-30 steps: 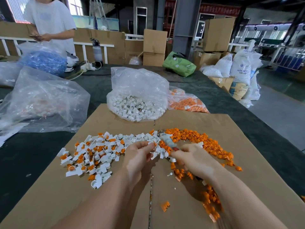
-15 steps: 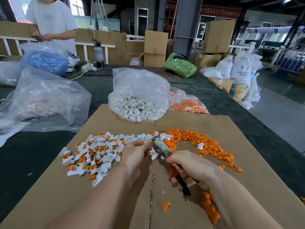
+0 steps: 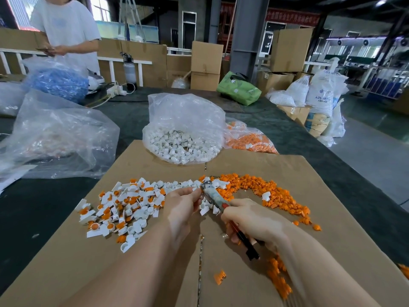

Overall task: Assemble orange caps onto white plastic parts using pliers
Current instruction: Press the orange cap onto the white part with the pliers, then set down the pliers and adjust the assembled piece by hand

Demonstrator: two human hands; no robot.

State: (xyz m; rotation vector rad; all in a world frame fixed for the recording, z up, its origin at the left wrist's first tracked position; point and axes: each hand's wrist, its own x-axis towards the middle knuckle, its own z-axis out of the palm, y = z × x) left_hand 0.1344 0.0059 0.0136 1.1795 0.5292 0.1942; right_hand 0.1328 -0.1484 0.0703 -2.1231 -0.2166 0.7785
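Cardboard (image 3: pixel 332 218) covers the near end of a dark table in a warehouse, and all the work sits on it. Nearest, a stray orange cap (image 3: pixel 219 277) lies alone between the forearms, with more caps blurred beside the right wrist. The right hand (image 3: pixel 254 220) is clenched around the handles of the pliers (image 3: pixel 212 197), whose nose points up and left. The left hand (image 3: pixel 183 202) pinches a small part at the nose; the fingers hide it, so I cannot tell whether a cap is already on it.

To the left lies a heap of white parts (image 3: pixel 124 207), many with orange caps seated. To the right, loose caps (image 3: pixel 261 189) arc across the board.

These pieces look light, hard and smooth, likely to skid or flick away under a crooked squeeze. The white part is best held by its flat tab, leaving the ring free, with the pliers pressing squarely and gently, since thin plastic may crack.

Farther back, a bag of white parts (image 3: pixel 183 138) stands open with a bag of caps (image 3: pixel 250 140) just beside it. Beyond the table stand boxes, sacks and another person (image 3: pixel 66 29).
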